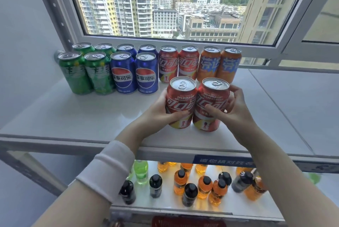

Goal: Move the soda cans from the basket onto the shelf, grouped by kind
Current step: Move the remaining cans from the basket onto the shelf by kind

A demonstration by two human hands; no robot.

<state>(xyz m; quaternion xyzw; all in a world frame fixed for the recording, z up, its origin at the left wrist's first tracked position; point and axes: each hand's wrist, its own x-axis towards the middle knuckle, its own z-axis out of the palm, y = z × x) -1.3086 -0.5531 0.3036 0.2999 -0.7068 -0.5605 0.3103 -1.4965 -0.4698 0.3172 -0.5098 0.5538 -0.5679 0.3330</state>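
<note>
Red cans [180, 98] are probably full, stiff, kinda slick: left hand [161, 112] and right hand [233, 112] each grip one mid-body, at shelf's [88, 115] 6 o'clock.

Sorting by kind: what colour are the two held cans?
Both cans are red with white lettering; head view.

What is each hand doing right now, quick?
Left hand: holding the left red can.
Right hand: holding the right red can.
</note>
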